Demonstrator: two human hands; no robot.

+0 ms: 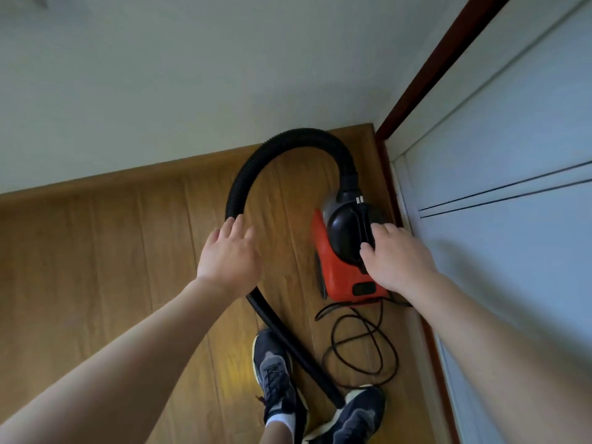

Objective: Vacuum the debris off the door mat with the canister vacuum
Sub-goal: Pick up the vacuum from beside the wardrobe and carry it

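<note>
The canister vacuum, orange with a black top, sits on the wooden floor close to the pale door panel at its 3 o'clock side. Its long axis runs roughly from 12 to 6 o'clock, and the carry handle on top follows the same line.

The right hand is the nearer one and is already on it. It comes in from 5 o'clock, with the thumb against the handle's left side and the other fingers curled over its right side, clasping the rear end.

The hose leaves the vacuum's nose at 12 o'clock and arches over to 9 o'clock. It passes under the left hand, then runs on toward 5 o'clock between the 2 shoes. The left fingers are loosely extended and slightly apart over the hose, a little blurred, and I cannot tell whether they touch it.

A power cord lies in loose loops at the vacuum's 6 o'clock. No door mat is in view, so I judge the vacuum must first be lifted by the handle and carried, with the cord apt to snag underfoot.
</note>
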